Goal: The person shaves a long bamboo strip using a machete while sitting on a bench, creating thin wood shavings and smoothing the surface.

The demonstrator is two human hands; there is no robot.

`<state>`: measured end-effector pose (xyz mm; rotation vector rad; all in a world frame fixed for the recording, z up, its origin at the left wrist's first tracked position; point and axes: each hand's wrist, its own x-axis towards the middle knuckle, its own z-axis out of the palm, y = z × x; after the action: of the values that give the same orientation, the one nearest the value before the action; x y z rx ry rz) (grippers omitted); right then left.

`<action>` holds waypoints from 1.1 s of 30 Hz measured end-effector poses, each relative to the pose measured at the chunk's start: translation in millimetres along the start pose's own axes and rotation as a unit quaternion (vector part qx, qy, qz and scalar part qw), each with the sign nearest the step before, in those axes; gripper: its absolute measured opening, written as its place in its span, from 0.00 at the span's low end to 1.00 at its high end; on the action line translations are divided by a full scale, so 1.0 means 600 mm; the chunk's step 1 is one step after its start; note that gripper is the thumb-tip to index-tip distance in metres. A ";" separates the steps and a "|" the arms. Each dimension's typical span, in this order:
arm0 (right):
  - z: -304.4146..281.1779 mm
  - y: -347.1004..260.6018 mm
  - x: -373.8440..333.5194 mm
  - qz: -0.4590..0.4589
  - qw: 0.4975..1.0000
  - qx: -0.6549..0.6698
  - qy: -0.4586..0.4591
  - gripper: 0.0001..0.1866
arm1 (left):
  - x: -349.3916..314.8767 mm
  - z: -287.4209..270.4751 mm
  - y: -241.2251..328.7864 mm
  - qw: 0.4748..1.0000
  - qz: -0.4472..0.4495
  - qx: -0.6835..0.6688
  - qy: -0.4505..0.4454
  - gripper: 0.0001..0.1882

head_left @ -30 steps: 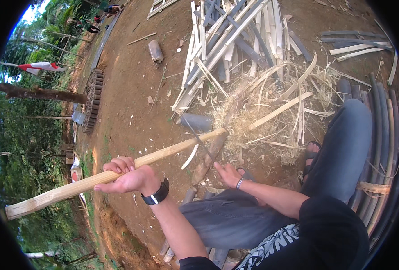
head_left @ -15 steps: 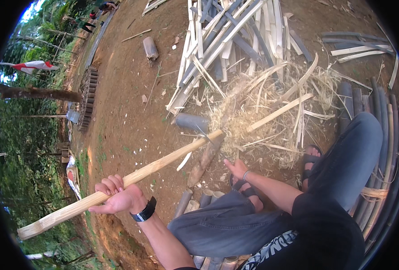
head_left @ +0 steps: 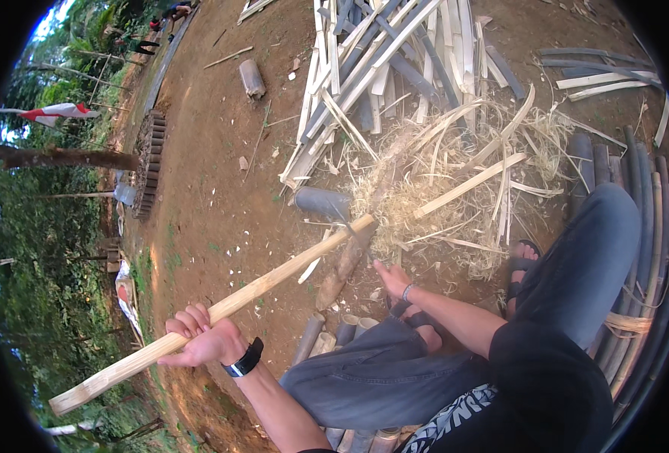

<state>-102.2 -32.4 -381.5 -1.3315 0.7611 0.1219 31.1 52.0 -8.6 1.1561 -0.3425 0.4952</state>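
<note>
My left hand [head_left: 202, 336], with a dark watch on its wrist, is wrapped round a long pale bamboo slat [head_left: 266, 279]. The slat slants from the lower left up to the middle of the view. Near its far end, the thin dark blade of a knife [head_left: 345, 224] crosses it. My right hand [head_left: 395, 279] is closed in front of my foot, in line with the blade; its grip on the handle is mostly hidden. A brown log [head_left: 342, 273] lies under the slat's far end, beside a dark bamboo piece [head_left: 322, 203].
Curly shavings [head_left: 433, 204] heap up beyond my right hand. Behind them lies a pile of split bamboo strips [head_left: 395, 60]. Bamboo poles [head_left: 644, 226] run along my right, and cut bamboo pieces [head_left: 309, 337] lie by my knee. A short log [head_left: 251, 79] sits farther off.
My left hand and the slat's near end have shifted slightly right and down. My right hand has moved a little left. The slat's far end stays by the blade.
</note>
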 end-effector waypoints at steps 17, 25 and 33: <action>0.023 -0.068 -0.030 0.078 0.988 0.128 -0.031 0.43 | -0.009 0.020 -0.001 0.997 0.019 0.026 -0.063 0.33; 0.000 -0.020 0.013 0.117 0.987 0.106 0.012 0.41 | -0.012 0.038 -0.003 0.998 0.023 0.015 -0.064 0.33; -0.008 0.062 0.054 0.133 0.989 0.053 0.047 0.45 | -0.011 0.045 -0.003 0.998 0.016 0.021 -0.064 0.33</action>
<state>-97.7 -37.4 -430.7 -1.1374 1.0096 0.2295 26.3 24.8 -3.2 1.2272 -0.4633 0.4583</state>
